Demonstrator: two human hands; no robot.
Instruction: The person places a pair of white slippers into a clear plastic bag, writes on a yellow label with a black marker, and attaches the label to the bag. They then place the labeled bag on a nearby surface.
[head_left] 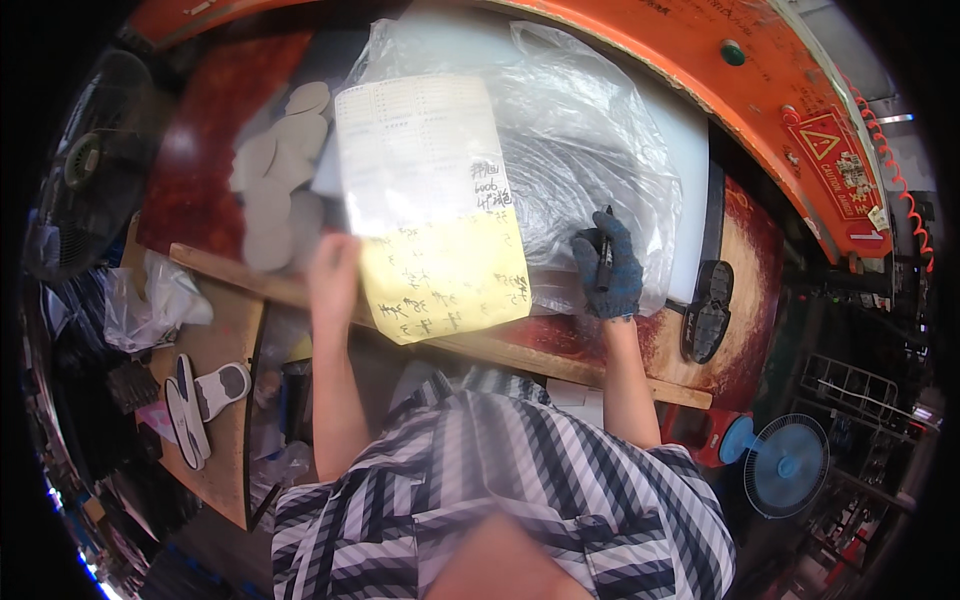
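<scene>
A long white form with a yellow lower part, both bearing handwriting, lies before me over a clear plastic bag. At its left edge is my bare left hand, smeared by motion; whether its fingers grip the form cannot be made out. My right hand, in a dark grey-blue glove, is closed around a black marker pen and rests over the bag, right of the form. Pale flat insole-shaped pieces lie heaped beyond my left hand.
An orange machine frame arches over the far side and right. A black shoe sole lies right of the bag. White-and-grey soles sit on a wooden board at lower left. A blue fan stands at lower right.
</scene>
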